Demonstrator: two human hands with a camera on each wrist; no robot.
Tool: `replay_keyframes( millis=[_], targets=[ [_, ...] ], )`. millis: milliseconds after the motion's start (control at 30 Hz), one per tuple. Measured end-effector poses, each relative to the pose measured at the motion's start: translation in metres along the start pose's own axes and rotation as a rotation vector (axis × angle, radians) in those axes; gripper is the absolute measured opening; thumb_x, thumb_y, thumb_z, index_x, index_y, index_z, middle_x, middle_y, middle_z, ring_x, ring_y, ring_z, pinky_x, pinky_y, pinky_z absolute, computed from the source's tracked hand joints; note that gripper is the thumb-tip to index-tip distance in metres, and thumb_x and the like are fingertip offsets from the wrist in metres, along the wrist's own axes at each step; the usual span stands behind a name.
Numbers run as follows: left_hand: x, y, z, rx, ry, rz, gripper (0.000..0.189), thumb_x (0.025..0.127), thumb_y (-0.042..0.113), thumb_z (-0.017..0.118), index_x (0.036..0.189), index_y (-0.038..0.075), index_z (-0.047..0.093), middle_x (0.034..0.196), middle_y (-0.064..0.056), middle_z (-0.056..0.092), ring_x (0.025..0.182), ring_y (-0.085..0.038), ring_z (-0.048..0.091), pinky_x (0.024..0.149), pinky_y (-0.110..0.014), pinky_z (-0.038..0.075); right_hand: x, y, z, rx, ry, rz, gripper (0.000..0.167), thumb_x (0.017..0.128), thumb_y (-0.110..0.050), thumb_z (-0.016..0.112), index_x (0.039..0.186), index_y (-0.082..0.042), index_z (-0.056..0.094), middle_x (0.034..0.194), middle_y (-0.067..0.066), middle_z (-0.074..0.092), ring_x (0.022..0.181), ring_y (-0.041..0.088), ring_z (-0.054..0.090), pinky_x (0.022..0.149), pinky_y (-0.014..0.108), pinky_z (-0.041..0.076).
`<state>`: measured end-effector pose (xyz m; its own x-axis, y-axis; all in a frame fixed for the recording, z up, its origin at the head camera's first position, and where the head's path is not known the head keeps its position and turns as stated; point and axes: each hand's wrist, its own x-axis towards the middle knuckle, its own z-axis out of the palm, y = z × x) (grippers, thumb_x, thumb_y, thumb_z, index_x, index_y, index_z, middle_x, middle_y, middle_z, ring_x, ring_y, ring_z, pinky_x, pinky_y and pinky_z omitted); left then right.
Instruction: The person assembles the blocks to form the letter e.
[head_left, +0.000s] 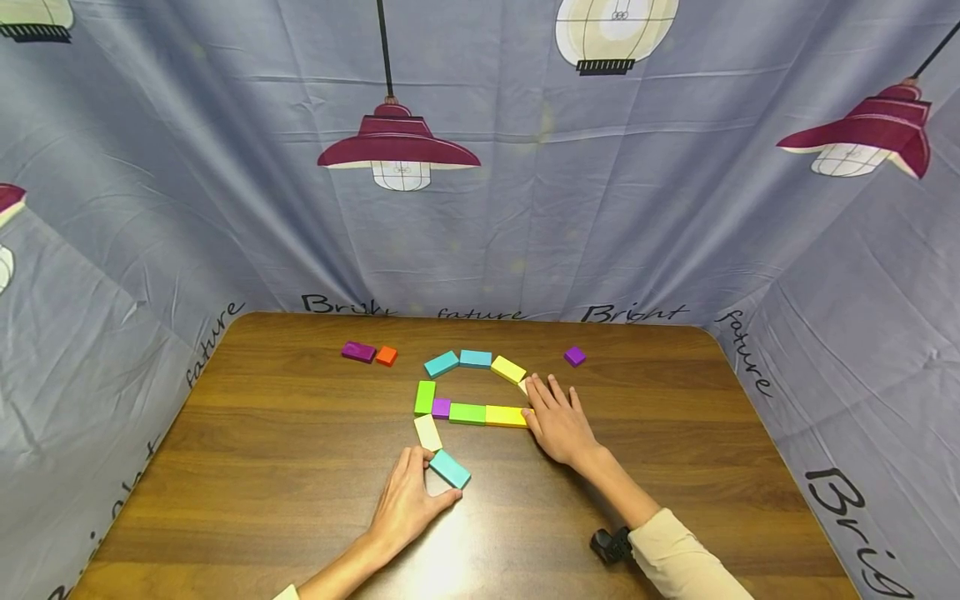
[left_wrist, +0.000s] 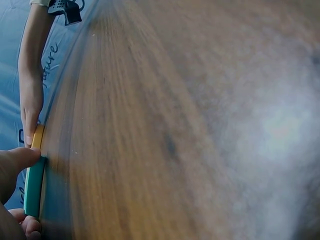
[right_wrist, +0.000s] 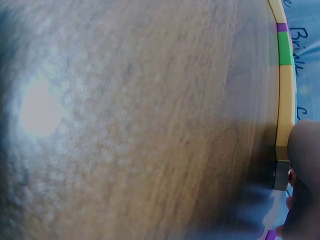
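In the head view my left hand (head_left: 406, 498) pinches a teal block (head_left: 450, 469) between thumb and fingers at its two ends. That block's upper end meets a cream block (head_left: 428, 433). My right hand (head_left: 562, 425) lies palm down with straight fingers at the right end of a row: a purple block (head_left: 441, 408), a green block (head_left: 468, 413) and a yellow block (head_left: 506, 416). Its thumb touches the yellow block's end, and its fingertips partly cover another cream block (head_left: 522, 386). In the right wrist view a dark grey-looking block (right_wrist: 281, 175) sits beyond the yellow one, near the hand.
A curve of blocks runs above the row: an upright green block (head_left: 424, 397), two blue blocks (head_left: 476, 358) and a yellow block (head_left: 508, 369). Loose on the wooden table (head_left: 262, 467) lie a dark purple block (head_left: 358, 352), an orange block (head_left: 386, 356) and a violet block (head_left: 575, 357).
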<state>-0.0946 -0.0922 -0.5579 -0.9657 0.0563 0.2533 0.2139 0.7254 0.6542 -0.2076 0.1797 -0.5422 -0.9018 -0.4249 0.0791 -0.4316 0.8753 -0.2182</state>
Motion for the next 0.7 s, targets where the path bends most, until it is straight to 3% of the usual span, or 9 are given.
replay_keyframes(
  millis=[700],
  targets=[
    [0.001,0.002,-0.0004,0.011,0.026,0.028,0.06,0.065,0.033,0.094,0.103,0.008,0.054,0.094,0.001,0.051,0.086,-0.018,0.056,0.075,-0.039,0.052,0.0002,0.0002,0.0002,0.003,-0.008,0.001,0.057,0.108,-0.032,0.04,0.155,-0.001,0.031,0.159,0.016,0.03,0.146,0.04,0.021,0.113,0.067,0.016]
  ],
)
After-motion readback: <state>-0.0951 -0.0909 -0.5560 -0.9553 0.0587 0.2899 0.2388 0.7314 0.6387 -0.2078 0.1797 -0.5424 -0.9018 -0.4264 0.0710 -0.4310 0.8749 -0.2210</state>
